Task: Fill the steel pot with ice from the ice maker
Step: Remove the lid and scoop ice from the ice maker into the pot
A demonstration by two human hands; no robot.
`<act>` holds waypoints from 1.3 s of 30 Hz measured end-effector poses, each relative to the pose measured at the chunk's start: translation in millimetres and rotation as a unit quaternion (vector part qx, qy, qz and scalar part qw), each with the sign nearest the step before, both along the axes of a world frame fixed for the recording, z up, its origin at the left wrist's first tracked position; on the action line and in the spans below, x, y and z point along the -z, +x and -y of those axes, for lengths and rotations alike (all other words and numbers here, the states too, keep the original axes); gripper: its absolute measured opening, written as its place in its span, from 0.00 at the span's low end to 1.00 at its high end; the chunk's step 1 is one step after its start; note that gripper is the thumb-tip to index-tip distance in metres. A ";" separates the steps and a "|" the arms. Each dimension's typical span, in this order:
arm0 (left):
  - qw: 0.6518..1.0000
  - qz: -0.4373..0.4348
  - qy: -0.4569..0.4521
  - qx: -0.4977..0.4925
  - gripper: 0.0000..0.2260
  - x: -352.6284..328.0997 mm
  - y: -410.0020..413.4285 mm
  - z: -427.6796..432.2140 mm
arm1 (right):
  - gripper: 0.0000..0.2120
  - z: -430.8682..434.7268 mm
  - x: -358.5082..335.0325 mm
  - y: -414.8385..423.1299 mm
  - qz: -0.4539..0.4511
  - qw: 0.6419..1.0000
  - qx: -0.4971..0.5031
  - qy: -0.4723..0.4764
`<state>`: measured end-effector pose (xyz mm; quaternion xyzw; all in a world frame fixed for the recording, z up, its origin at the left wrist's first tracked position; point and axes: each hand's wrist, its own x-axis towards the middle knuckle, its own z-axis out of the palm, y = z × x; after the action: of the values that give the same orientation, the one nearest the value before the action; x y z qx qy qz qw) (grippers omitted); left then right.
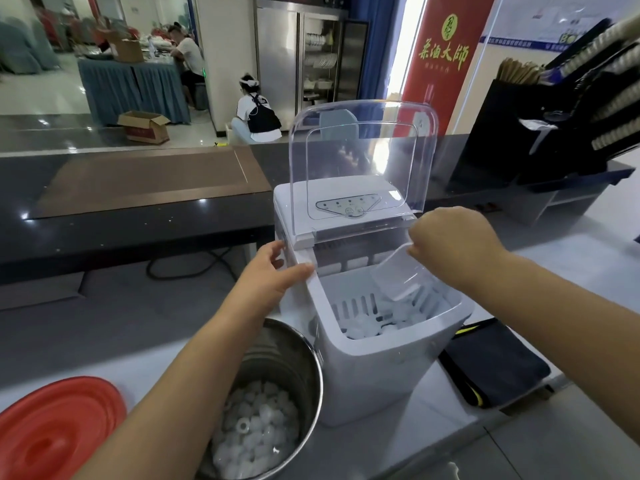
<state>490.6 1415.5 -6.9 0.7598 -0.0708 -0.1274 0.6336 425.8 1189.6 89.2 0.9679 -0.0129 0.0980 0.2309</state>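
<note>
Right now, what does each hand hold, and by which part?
Right hand grips the scoop by its handle; left hand holds the ice maker at its left rim.

What I can't see
Red lid [59, 427] cropped at 8 o'clock; my right hand [450, 244] hides the handle of the scoop [401, 275].

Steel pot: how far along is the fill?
Done: lid is up, and ice covers the steel pot bottom. In hand: right hand holds the clear scoop in the basket; left hand grips the ice maker rim. Left: pot mostly unfilled; ice remains in the basket.
</note>
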 end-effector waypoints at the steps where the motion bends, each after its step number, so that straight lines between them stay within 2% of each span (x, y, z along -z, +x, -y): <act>1: 1.000 -0.001 0.000 0.001 0.38 0.7 2.0 -1.4 | 0.05 1.1 5.2 -0.1 -0.010 0.999 -0.026 -0.040; 3: 1.000 -0.009 0.000 0.002 0.43 1.6 4.1 -2.3 | 0.08 4.5 9.8 -0.2 -0.037 0.993 -0.068 -0.092; 6: 1.000 -0.017 -0.015 -0.001 0.45 3.9 4.9 -2.5 | 0.12 6.2 6.9 0.2 -0.069 0.985 -0.113 -0.113; 12: 1.000 -0.010 -0.026 0.004 0.44 5.8 3.4 -1.9 | 0.12 -10.5 4.5 3.2 -0.126 0.969 -0.100 -0.188; 15: 0.999 -0.009 -0.033 0.007 0.43 6.8 2.8 -1.3 | 0.17 -19.4 11.7 5.3 -0.164 0.960 -0.083 -0.210; 18: 0.999 -0.008 -0.033 0.005 0.43 7.9 2.0 -0.8 | 0.16 -20.6 18.1 9.0 -0.172 0.964 -0.067 -0.190; 24: 0.999 -0.006 -0.047 0.005 0.40 9.3 2.4 0.4 | 0.04 -6.2 20.6 18.0 -0.147 0.983 -0.024 -0.105; 30: 0.999 -0.002 -0.046 0.006 0.39 11.6 4.1 -0.2 | 0.07 3.7 27.6 18.7 -0.158 0.987 0.003 -0.004; 34: 0.999 -0.004 -0.051 0.009 0.37 10.9 4.4 0.8 | 0.13 3.6 34.4 21.1 -0.168 0.984 0.014 0.052; 37: 0.998 -0.009 -0.056 0.010 0.33 11.4 4.4 0.5 | 0.18 0.9 38.9 23.2 -0.178 0.979 0.028 0.100; 39: 0.998 -0.013 -0.056 0.009 0.30 12.8 5.0 0.2 | 0.17 -1.8 44.0 23.7 -0.205 0.969 0.032 0.135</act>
<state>495.6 1415.2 -19.7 0.7205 -0.0770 -0.1388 0.6750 449.5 1191.3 45.1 0.9886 -0.0097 -0.1125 0.0992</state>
